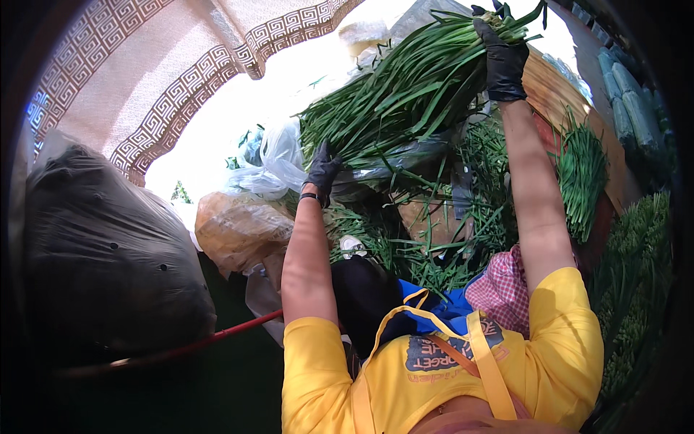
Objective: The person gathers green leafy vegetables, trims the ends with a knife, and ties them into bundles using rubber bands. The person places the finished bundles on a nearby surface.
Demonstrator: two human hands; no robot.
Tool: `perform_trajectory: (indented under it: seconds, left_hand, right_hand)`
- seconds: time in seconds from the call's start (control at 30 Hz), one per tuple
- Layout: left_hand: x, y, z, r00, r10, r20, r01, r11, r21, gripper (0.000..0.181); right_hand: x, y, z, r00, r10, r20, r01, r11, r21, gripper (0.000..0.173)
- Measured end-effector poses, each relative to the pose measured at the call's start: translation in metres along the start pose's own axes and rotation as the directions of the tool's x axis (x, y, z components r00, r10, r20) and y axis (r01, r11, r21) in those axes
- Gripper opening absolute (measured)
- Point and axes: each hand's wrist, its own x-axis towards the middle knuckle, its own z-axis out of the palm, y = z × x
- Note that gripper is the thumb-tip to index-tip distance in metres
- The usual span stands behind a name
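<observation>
A long, thick bundle of green leafy stalks (396,92), which look like garlic chives, stretches across the upper middle. My right hand (503,62), in a black glove, grips its pale stem end at the upper right. At the bundle's lower left end is my left hand (323,169), also black-gloved, with fingers and thumb against the leaves; the fingers' far side is hidden. Under the bundle lies clear plastic sheeting (279,157). Loose cut leaves (434,260) are strewn below it, around a brown surface (425,219).
A smaller bundle of chives (583,179) lies at right by a wooden board (558,89). Dense green stalks (634,293) fill the lower right. A large dark plastic-wrapped sack (114,249) stands left, near a red pole (233,331). Wrapped bundles (629,106) sit at far right.
</observation>
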Motion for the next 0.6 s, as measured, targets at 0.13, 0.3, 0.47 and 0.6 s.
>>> perform_trajectory:
  seconds: [0.13,0.3,0.47,0.6]
  left_hand:
    - [-0.006,-0.001,0.005,0.996,-0.030,-0.084,0.002,0.948,-0.317,0.067]
    - [-0.025,0.127,0.011,0.988,-0.086,-0.127,0.110,0.974,0.198,0.042]
    - [-0.102,0.242,0.056,0.381,0.240,0.893,0.249,0.904,-0.349,0.060]
    - [-0.138,0.264,0.101,0.571,0.680,0.461,0.569,0.077,-0.819,0.079]
  right_hand:
    - [0.058,-0.066,-0.023,0.950,-0.236,-0.206,0.207,0.966,-0.155,0.028]
    - [0.077,-0.159,-0.011,0.808,-0.489,-0.330,0.562,0.807,0.182,0.027]
    - [0.004,-0.188,0.006,0.837,-0.543,-0.063,0.545,0.839,0.008,0.032]
    - [-0.109,-0.168,-0.003,0.816,-0.467,0.342,0.501,0.865,-0.014,0.037]
